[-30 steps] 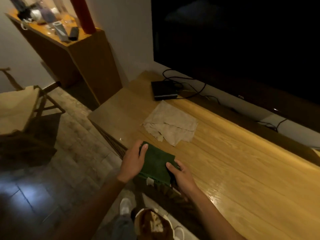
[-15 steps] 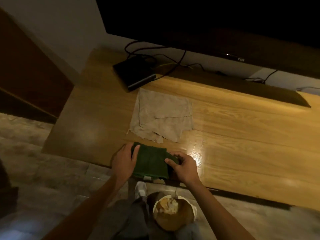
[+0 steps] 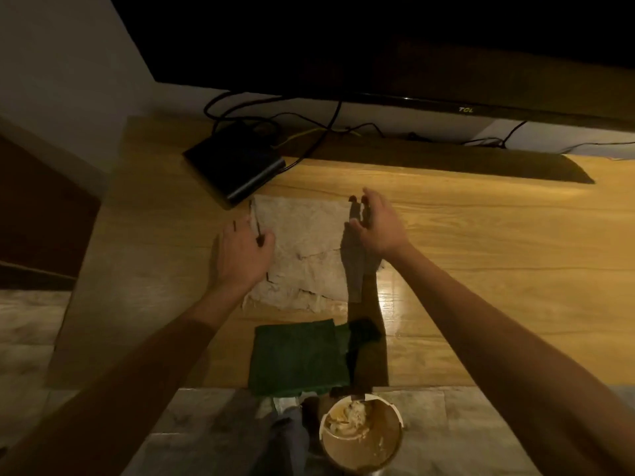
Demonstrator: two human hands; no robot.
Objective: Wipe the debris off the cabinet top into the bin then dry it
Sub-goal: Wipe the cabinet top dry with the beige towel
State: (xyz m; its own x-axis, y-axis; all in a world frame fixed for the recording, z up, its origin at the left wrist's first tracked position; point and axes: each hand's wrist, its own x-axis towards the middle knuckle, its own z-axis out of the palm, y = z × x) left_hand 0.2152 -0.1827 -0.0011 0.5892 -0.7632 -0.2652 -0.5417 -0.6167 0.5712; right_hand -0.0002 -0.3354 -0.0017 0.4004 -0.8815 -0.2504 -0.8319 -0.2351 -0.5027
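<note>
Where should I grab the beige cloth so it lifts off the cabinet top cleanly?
Take the beige cloth by its two far corners, pinching from above. It lies flat and spread out, so the edges are the only parts to pinch. The left hand is at its left edge and the right hand over its right. Its near edge looks ragged.

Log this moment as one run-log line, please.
stage: reaching for drying cloth | left hand: on beige cloth left edge | right hand: open above its right edge | green cloth: released, cabinet top front edge | bin: below

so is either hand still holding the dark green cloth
No, the folded dark green cloth lies alone at the cabinet's front edge; both hands are at the beige cloth.
</note>
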